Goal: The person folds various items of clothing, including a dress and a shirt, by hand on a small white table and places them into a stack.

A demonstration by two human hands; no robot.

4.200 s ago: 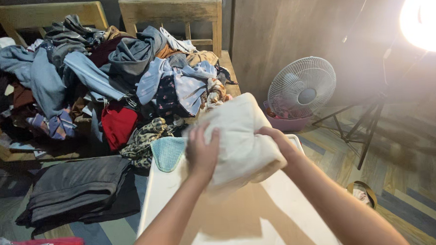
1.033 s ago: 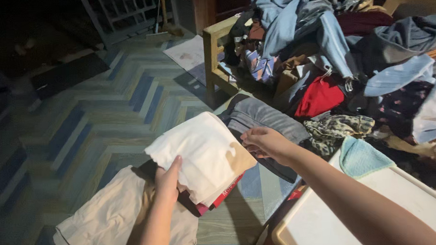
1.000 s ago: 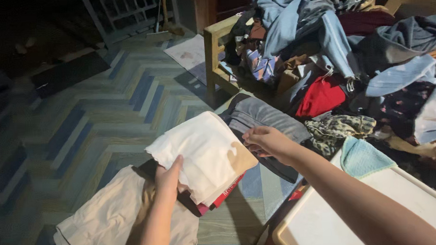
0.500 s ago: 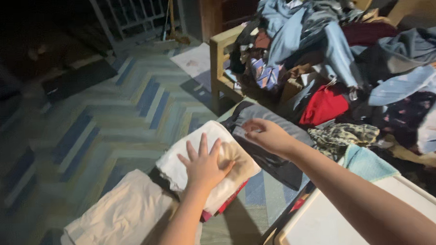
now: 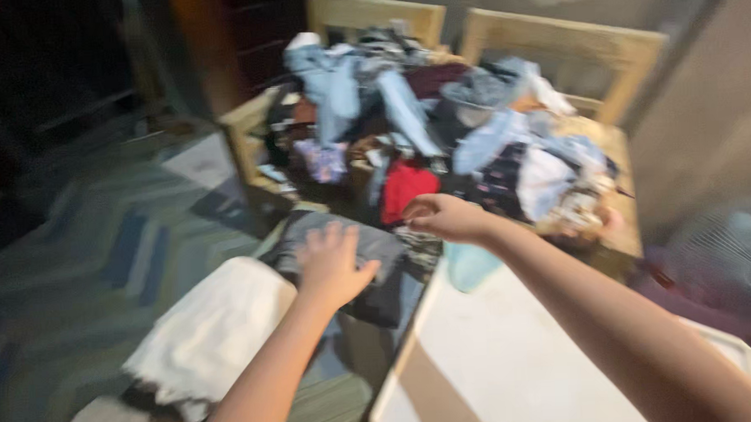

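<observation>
My left hand [image 5: 334, 266] hovers open, fingers spread, above a folded dark grey garment [image 5: 356, 252], holding nothing. Just left of it a folded cream cloth [image 5: 217, 325] lies on top of a small stack on the floor. My right hand [image 5: 447, 218] reaches forward toward the big heap of mixed clothes [image 5: 439, 125] on the wooden bed; its fingers are loosely curled with nothing in them, close to a red garment [image 5: 406, 188]. The picture is blurred by motion.
A white table top [image 5: 514, 364] fills the lower right, with a light blue cloth [image 5: 469, 264] at its far corner. The wooden bed frame [image 5: 553, 47] stands behind the heap. A fan [image 5: 718, 249] is at the right. The floor [image 5: 102, 254] has a zigzag pattern.
My left hand has let go of the cream cloth, which now rests on the stack. Both hands have moved forward toward the clothes heap, and my view has swung right.
</observation>
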